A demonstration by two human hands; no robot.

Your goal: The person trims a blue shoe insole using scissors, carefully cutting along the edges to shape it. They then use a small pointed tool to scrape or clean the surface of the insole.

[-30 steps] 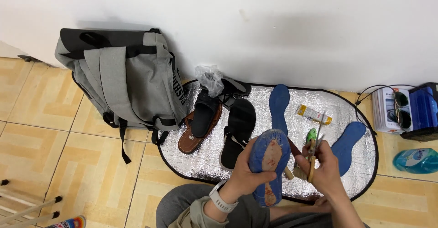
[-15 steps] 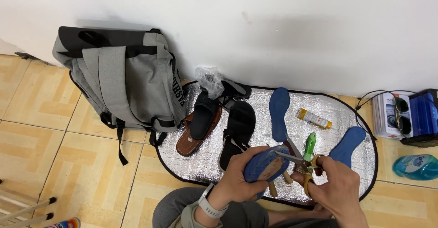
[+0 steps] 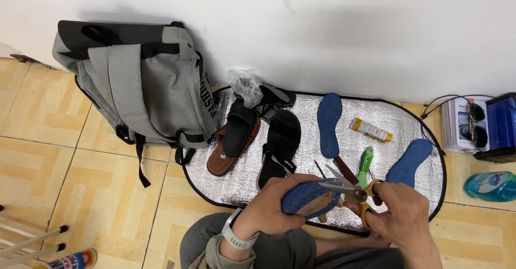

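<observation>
Left hand (image 3: 271, 207): fingers curled around one blue insole (image 3: 309, 198), held above the mat's (image 3: 424, 193) near edge. Right hand (image 3: 400, 218): fingers through yellow-handled scissors (image 3: 349, 188), blades open at the insole's tip. On the mat: two more blue insoles, two sandals, one yellow tube (image 3: 371, 130), one green-handled tool (image 3: 365, 165). Grey backpack (image 3: 140, 86) beside the left end.

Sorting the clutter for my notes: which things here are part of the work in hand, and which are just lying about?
In use:
left hand gripping the blue insole
right hand working the scissors at it

Lying about:
grey backpack
black sandals
two more insoles
yellow tube
sunglasses
</observation>
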